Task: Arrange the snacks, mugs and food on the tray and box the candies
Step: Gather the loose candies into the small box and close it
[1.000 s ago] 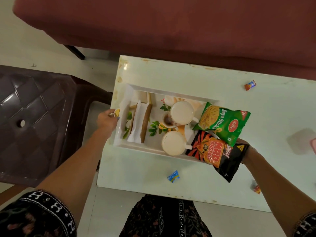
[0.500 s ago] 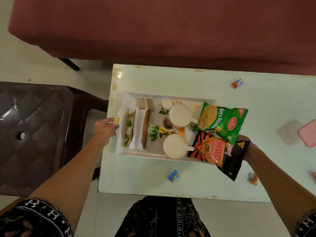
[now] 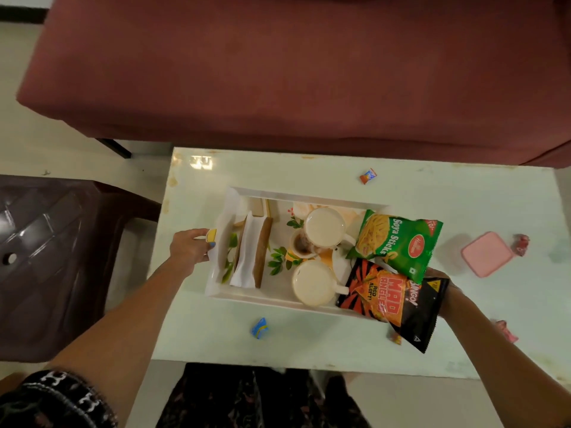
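Nearest us, a blue-wrapped candy (image 3: 259,328) lies on the bench (image 3: 309,344), between our two forearms. Our left hand (image 3: 191,248) grips the left end of the white tray (image 3: 247,299), thumb on its rim. Our right hand (image 3: 445,285) is mostly hidden under the black Mad Angles packet (image 3: 392,301) at the tray's right end; we cannot tell how it is closed. Just beyond that hand the green Soya Sticks packet (image 3: 398,242) overlaps the black one. Between our hands sit two full mugs (image 3: 313,287), and nearer the left hand a folded napkin (image 3: 247,251) with brown bread slices. Right of the right hand lies a pink box (image 3: 485,254). Farther off rests an orange candy (image 3: 368,176)
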A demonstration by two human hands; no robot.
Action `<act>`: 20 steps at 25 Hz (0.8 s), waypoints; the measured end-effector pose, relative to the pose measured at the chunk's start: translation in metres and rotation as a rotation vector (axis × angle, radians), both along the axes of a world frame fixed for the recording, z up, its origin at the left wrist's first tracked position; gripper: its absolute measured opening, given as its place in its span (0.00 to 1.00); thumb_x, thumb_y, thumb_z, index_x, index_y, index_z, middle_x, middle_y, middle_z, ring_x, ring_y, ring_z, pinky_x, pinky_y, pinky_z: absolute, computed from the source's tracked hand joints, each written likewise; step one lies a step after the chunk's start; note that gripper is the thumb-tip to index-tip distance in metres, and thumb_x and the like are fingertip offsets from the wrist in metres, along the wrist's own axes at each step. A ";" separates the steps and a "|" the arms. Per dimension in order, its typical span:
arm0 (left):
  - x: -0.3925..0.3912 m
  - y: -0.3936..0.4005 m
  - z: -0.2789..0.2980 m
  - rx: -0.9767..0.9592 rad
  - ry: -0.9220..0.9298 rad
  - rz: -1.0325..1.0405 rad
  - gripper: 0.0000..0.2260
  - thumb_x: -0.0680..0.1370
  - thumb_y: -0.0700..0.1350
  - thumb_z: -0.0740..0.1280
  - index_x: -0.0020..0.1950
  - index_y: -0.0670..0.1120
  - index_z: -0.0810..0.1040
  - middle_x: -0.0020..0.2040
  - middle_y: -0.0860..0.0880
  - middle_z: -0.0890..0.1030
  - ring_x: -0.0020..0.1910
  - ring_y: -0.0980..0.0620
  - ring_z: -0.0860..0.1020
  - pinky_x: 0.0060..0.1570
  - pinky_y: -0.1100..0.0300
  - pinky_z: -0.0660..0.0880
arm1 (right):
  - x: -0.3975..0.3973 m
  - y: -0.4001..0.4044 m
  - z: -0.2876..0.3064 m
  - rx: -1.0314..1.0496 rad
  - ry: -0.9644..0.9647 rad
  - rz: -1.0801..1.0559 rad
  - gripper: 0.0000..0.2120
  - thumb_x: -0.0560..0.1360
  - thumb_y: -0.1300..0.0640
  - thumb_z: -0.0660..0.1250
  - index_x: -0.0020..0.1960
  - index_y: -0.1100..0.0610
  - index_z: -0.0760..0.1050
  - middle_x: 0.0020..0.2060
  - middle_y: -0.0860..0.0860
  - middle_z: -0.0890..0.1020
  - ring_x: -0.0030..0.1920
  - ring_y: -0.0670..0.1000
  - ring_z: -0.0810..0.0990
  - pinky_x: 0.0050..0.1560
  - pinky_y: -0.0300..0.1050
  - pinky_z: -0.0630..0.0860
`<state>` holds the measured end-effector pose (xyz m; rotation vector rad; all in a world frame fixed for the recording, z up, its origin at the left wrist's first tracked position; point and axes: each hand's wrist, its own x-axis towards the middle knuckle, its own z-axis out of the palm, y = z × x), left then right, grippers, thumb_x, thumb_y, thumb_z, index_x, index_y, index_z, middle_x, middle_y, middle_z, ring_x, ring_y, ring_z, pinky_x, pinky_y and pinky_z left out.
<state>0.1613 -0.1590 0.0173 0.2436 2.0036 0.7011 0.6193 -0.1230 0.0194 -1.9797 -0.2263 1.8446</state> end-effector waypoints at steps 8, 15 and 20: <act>0.081 0.001 -0.015 0.066 -0.075 -0.045 0.11 0.70 0.26 0.66 0.40 0.43 0.78 0.23 0.50 0.81 0.22 0.53 0.80 0.25 0.61 0.79 | 0.086 0.022 -0.017 0.020 0.093 -0.053 0.15 0.78 0.59 0.55 0.36 0.61 0.72 0.21 0.55 0.81 0.22 0.52 0.80 0.21 0.42 0.77; 0.113 0.010 -0.040 0.029 -0.021 -0.022 0.10 0.69 0.26 0.67 0.44 0.40 0.79 0.34 0.42 0.82 0.24 0.51 0.81 0.28 0.59 0.81 | 0.107 0.032 -0.050 0.026 0.112 -0.042 0.13 0.78 0.59 0.54 0.41 0.61 0.74 0.25 0.55 0.83 0.25 0.53 0.82 0.32 0.44 0.80; 0.121 0.014 -0.047 -0.007 0.016 0.003 0.17 0.70 0.27 0.67 0.58 0.35 0.76 0.47 0.37 0.78 0.36 0.44 0.78 0.41 0.49 0.82 | 0.108 0.035 -0.069 0.031 0.099 -0.081 0.18 0.77 0.59 0.54 0.34 0.61 0.76 0.23 0.55 0.82 0.25 0.54 0.80 0.37 0.45 0.76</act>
